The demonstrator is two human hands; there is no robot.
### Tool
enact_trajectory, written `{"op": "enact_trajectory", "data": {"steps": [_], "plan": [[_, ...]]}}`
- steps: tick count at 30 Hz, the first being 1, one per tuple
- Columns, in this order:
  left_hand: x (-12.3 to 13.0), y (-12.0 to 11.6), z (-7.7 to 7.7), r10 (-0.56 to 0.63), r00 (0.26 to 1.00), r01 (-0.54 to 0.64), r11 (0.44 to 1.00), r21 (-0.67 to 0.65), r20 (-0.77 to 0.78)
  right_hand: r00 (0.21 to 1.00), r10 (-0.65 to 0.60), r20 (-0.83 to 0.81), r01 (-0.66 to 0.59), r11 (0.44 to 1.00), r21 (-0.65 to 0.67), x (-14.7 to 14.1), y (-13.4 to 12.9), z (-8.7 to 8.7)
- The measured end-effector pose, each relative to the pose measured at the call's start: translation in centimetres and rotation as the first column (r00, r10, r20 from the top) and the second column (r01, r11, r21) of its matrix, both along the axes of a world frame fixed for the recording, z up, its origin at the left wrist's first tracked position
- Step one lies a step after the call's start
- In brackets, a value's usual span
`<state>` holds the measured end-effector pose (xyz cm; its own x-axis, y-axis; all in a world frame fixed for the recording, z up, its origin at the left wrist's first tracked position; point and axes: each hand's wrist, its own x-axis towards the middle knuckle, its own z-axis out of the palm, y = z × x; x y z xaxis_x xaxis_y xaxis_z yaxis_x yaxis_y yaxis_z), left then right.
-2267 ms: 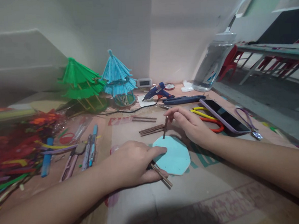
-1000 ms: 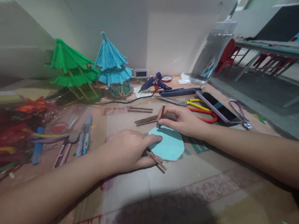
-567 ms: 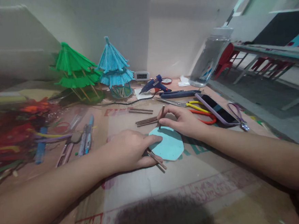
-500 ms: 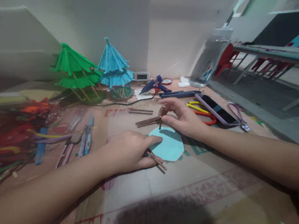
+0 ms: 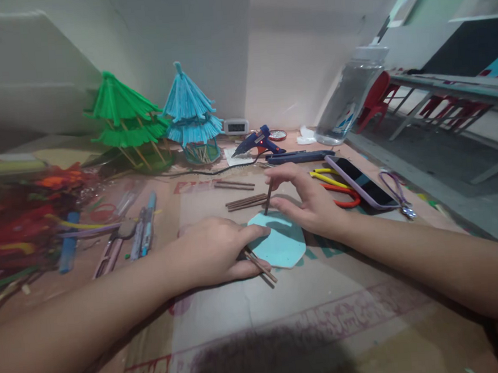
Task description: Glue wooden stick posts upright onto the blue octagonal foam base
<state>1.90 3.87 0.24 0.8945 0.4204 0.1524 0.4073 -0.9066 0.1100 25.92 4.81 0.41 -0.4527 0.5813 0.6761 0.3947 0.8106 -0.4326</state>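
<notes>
A light blue many-sided piece (image 5: 281,244) lies on the covered table. My left hand (image 5: 223,248) presses its thumb on the piece's left side, and its curled fingers hold thin brown sticks (image 5: 261,268) that poke out below. One brown stick (image 5: 268,199) stands nearly upright at the far edge of the piece. Around its upper part are the fingertips of my right hand (image 5: 303,200), the index finger at its top and the thumb beside it. More brown sticks (image 5: 245,202) lie just behind, with another pair (image 5: 234,185) farther back.
Behind stand a green tiered model (image 5: 127,112), a blue one (image 5: 190,108) and a blue glue gun (image 5: 259,142). Pliers (image 5: 338,189), a phone (image 5: 362,184) and a clear jar (image 5: 345,103) are right. Pens (image 5: 147,225) and red flowers (image 5: 17,225) lie left.
My right hand's fingers have opened a little, and more of the stick shows, standing straighter at the blue piece's edge. My left hand is nearly still.
</notes>
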Motion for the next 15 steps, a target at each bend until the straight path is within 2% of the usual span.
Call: {"op": "enact_trajectory", "data": {"steps": [15], "plan": [[-0.04, 0.00, -0.03, 0.011, 1.000, -0.011, 1.000, 0.002, -0.006, 1.000, 0.007, 0.019, -0.006, 0.998, -0.061, 0.13, -0.30, 0.21]]}}
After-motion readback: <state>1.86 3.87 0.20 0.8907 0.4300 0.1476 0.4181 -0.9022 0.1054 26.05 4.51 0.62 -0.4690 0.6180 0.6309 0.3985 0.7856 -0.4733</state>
